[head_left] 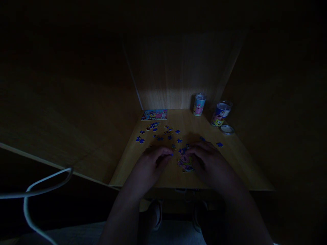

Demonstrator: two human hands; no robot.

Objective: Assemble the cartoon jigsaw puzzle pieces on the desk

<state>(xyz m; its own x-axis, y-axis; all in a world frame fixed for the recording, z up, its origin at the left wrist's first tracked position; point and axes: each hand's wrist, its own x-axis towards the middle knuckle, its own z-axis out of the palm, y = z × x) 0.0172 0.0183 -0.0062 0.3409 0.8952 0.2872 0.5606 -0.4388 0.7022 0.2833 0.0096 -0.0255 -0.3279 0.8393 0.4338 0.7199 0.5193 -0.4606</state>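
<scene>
A partly joined jigsaw puzzle [186, 162] in pink, purple and green lies near the front of the wooden desk [163, 177]. To its left, my left hand [158, 159] pinches a small blue puzzle piece [171, 154] between thumb and fingertips. My right hand [204, 154] curls over the puzzle's right edge with its fingertips at the upper part. Whether a piece is between those fingers is hidden in the dim light. Several loose puzzle pieces [154, 126], mostly blue, are spread beyond my hands.
A colourful cartoon picture card [154, 114] lies at the back left. Two printed cans, one at the back [199, 104] and one farther right [220, 114], stand near a round lid [227, 129]. Wooden panels enclose the desk. A white cable [28, 204] hangs at left.
</scene>
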